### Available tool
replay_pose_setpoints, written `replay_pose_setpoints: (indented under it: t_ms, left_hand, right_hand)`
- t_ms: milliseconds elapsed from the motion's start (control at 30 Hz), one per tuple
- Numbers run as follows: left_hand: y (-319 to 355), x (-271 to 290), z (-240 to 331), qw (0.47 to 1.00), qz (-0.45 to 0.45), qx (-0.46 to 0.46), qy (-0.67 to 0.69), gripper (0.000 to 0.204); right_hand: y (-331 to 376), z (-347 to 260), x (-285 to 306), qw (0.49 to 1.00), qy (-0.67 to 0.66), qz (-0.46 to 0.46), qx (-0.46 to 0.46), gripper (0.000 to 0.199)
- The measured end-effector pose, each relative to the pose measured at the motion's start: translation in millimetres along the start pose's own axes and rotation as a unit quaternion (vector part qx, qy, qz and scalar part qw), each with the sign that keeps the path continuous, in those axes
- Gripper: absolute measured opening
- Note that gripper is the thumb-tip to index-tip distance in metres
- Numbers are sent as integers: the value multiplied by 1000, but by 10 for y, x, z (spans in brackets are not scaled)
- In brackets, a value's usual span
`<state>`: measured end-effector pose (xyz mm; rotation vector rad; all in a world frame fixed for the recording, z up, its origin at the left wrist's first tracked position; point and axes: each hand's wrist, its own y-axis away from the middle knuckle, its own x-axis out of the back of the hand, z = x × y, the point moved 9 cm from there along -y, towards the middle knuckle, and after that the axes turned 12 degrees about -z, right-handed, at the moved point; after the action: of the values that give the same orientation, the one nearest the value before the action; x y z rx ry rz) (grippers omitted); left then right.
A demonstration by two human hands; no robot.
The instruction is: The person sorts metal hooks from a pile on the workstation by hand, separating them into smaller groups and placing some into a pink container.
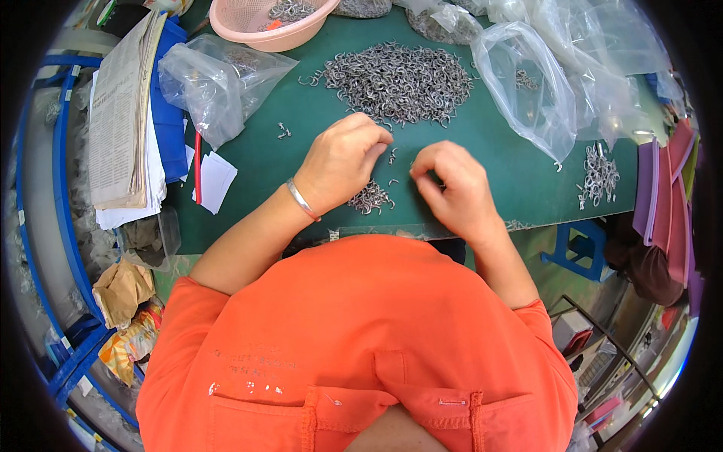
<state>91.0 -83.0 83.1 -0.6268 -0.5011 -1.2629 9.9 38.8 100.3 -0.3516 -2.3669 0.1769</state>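
Note:
A large heap of small curved silver metal pieces (403,81) spreads over the green tabletop. My left hand (343,154), with a metal bangle at the wrist, is held just in front of that heap. Its thumb and fingers are closed in a pinch, and what is between them is too small to make out. Below it lies a smaller pile of similar pieces (370,198). A few loose pieces (392,156) rest between the hands. To the right, my right hand (456,184) also has its fingers curled into a pinch, their contents hidden.
A pink basket (279,34) stands at the back. Clear plastic bags (527,90) lie at the right, near a pile of metal rings (599,177). Newspapers (124,113), a red pen (198,167) and another plastic bag (218,87) are at the left. A blue stool (580,252) stands below the table's right edge.

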Motion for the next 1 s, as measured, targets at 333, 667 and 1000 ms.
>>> replay_pose_setpoints:
  t_ms: [333, 667, 1000]
  left_hand:
    - [-94, -123, 41, 998, -14, -13, -56, 11]
    - [171, 56, -102, 979, -139, 94, 113, 7]
    - [52, -61, 52, 998, -24, -22, -61, 18]
  right_hand:
    - [-26, -76, -186, 999, 15, -44, 4, 12]
    - [11, -69, -204, 999, 30, -9, 17, 16]
    - [-279, -15, -171, 998, 60, 2, 38, 22]
